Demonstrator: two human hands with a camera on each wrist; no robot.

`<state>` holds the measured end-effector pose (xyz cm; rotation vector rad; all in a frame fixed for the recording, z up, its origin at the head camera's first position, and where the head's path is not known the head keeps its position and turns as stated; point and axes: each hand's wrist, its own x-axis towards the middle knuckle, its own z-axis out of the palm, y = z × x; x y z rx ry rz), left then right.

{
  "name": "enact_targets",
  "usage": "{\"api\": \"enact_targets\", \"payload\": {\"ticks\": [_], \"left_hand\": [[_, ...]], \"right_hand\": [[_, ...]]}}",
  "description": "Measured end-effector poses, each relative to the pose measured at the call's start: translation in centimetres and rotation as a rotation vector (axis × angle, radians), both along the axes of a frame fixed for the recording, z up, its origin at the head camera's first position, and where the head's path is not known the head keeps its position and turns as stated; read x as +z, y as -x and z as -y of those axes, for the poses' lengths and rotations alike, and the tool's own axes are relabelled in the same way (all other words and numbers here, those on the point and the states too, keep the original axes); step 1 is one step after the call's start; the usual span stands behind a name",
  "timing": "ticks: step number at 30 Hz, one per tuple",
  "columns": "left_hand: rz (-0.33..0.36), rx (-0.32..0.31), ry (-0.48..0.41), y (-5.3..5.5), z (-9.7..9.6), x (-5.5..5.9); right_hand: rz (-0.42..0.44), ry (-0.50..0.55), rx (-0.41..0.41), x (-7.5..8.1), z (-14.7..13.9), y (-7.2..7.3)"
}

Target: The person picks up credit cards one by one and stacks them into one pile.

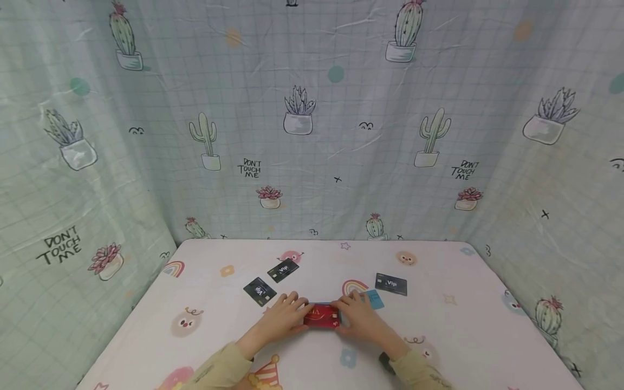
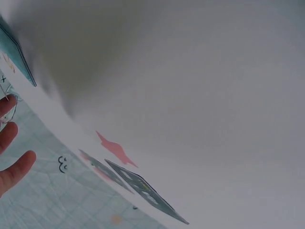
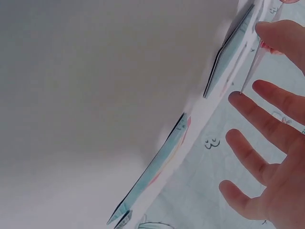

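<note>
A red VIP card (image 1: 321,316) is held between the two hands, raised above the table. My left hand (image 1: 283,317) grips its left end; in the left wrist view only some fingers (image 2: 19,169) show. At the right end, my right hand (image 1: 362,319) pinches the card, whose thin edge (image 3: 252,67) lies between thumb and fingertips in the right wrist view. Beneath it, a small stack of blue cards (image 3: 228,52) lies on the table, mostly hidden in the head view. Another blue card (image 1: 374,299) lies flat just beyond the right hand, partly covered by its fingers.
Two black VIP cards (image 1: 260,291) lie beyond the left hand, one farther back. A third black card (image 1: 391,284) lies at the right, behind the blue card. The white tabletop (image 1: 439,325) has printed cartoons, and patterned curtains (image 1: 312,162) enclose its back and sides.
</note>
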<state>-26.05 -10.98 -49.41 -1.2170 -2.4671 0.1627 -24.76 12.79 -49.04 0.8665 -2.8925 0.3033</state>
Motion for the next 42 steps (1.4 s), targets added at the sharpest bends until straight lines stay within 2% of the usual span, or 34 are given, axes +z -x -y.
{"api": "enact_targets", "payload": {"ticks": [9, 17, 29, 42], "left_hand": [[0.038, 0.025, 0.026, 0.9, -0.5, -0.5], [0.024, 0.021, 0.036, 1.6, -0.7, -1.3], [0.062, 0.045, 0.051, 1.7, -0.9, -1.0], [0.071, 0.048, 0.070, 1.9, -1.1, -1.4]], "right_hand": [[0.029, -0.015, -0.029, 0.0, -0.3, 0.7], [0.056, -0.018, -0.048, 0.0, -0.3, 1.1], [0.036, -0.044, -0.038, -0.2, -0.3, 1.7], [0.036, -0.067, -0.022, -0.4, -0.3, 1.9]]}}
